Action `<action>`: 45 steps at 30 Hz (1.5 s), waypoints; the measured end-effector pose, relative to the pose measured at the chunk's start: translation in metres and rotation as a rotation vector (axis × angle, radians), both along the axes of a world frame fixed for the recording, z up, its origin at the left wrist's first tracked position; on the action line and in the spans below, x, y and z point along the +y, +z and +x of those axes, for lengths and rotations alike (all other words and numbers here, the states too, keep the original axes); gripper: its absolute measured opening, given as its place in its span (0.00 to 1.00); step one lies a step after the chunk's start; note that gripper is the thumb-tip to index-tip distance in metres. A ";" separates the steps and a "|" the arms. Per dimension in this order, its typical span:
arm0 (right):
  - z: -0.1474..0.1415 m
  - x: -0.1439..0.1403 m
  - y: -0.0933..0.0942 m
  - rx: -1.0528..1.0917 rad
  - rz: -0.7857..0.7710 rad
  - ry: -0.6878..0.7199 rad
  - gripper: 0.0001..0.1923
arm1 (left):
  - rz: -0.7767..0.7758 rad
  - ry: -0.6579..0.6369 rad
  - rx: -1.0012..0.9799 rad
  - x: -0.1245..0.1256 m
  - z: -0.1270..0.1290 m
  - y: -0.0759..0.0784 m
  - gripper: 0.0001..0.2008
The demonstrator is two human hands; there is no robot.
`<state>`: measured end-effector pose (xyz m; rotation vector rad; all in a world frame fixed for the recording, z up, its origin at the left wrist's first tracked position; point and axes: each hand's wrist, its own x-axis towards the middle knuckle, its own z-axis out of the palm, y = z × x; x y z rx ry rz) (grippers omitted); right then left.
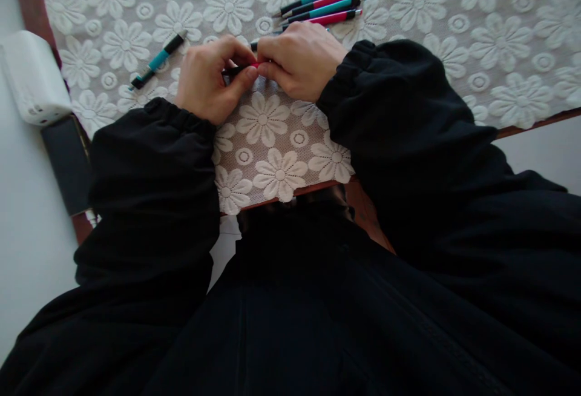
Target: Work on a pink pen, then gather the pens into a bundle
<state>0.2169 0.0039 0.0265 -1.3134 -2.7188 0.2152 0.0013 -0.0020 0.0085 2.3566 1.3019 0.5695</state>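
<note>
Both hands meet over a white lace flower tablecloth (272,160). My left hand (206,78) and my right hand (302,60) pinch the two ends of a pink and black pen (242,69), held level between the fingertips just above the cloth. Most of the pen is hidden by my fingers. Just beyond my right hand lies a row of several teal and pink pens (324,5), side by side. A single teal pen (158,60) lies apart, to the left of my left hand.
A white box-shaped object (31,75) and a dark flat object (68,163) sit at the table's left edge. The wooden table edge (535,125) shows at the right. My black sleeves cover the near part of the table.
</note>
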 end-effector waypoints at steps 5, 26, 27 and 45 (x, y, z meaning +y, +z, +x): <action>0.001 0.001 -0.005 0.040 0.057 0.008 0.19 | 0.151 0.001 -0.085 0.005 -0.001 -0.013 0.20; 0.003 0.001 -0.008 0.190 0.064 -0.080 0.20 | 0.235 0.089 -0.187 0.006 -0.002 -0.009 0.04; 0.004 0.002 -0.008 0.190 0.075 -0.066 0.21 | 0.234 0.077 -0.199 0.005 -0.002 -0.009 0.03; 0.003 0.003 -0.009 0.146 0.109 -0.092 0.22 | 0.202 0.137 -0.150 0.011 -0.006 -0.015 0.15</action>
